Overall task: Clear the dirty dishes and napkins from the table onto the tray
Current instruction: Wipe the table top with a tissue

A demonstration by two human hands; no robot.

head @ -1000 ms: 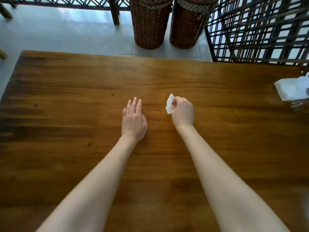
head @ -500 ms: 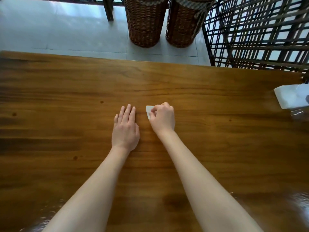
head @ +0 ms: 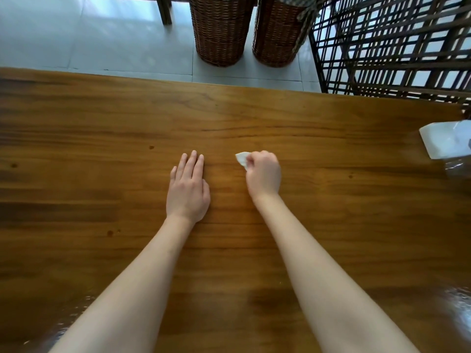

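No text, label, brand, number or sign can be read anywhere in the head view, on any surface or object.

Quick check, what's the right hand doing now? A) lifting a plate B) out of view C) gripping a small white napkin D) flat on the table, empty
C: the right hand has its fingers curled round a small white napkin that pokes out by the fingertips, while the left hand lies flat on the table.
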